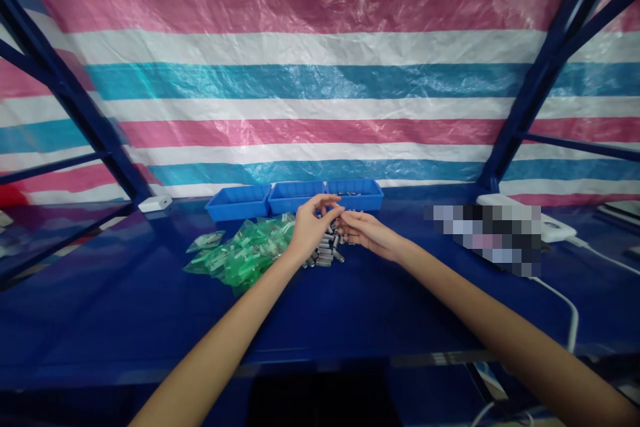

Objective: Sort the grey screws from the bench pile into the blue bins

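My left hand [312, 225] and my right hand [371, 231] meet at the fingertips over a pile of small metal cylinders [325, 255]. The left thumb and fingers are pinched together. The fingers of the right hand are pressed close and bent toward the left fingertips. Whatever lies between them is too small and hidden to make out. Part of the metal pile is covered by both hands. Left of it, touching my left hand's side in view, is a heap of clear-green plastic packets [245, 257].
Three blue bins stand in a row behind: a left bin [239, 211], a middle bin [280, 205] and a right bin [367, 201] with small metal pieces inside. A white power bank [553, 230] with a cable and a white adapter [155, 203] lie on the blue table [150, 320].
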A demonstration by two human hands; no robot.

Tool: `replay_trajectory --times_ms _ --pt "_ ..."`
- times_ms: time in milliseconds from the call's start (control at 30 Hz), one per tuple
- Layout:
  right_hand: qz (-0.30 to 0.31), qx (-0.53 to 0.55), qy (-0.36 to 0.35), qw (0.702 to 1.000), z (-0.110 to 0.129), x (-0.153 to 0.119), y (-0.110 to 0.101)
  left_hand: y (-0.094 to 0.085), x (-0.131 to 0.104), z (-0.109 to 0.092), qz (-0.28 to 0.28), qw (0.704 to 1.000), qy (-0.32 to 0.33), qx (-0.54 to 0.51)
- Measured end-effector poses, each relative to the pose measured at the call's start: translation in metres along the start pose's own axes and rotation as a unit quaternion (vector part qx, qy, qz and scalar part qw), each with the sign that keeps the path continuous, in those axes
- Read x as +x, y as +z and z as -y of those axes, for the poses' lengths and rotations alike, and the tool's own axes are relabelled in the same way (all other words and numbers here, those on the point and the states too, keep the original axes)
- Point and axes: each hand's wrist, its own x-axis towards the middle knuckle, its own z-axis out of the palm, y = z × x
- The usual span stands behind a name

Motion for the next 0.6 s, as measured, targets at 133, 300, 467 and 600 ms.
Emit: replay_trajectory --times_ms 133,300,467,600 --pt "-0.012 0.0 -0.016 1.0 -0.0011 0.0002 0.0019 0.0001 -0.0007 -0.0003 -0.004 1.0 0.0 -0.002" --pt "-0.059 -0.004 -0.043 0.997 0.003 -0.0006 0.0039 0.0005 -0.0014 -0.0005 -0.019 1.0 0.012 0.008" --pt "-0.135 -0.045 -0.066 0.988 0.0064 -0.0023 0.0066 0.0017 -0.0016 0.0048 -0.02 1.0 0.009 0.023" --pt "-0.171 -0.052 -0.059 0.982 0.0054 -0.0028 0.0076 0.0029 -0.0024 0.0087 0.003 0.999 0.007 0.042"
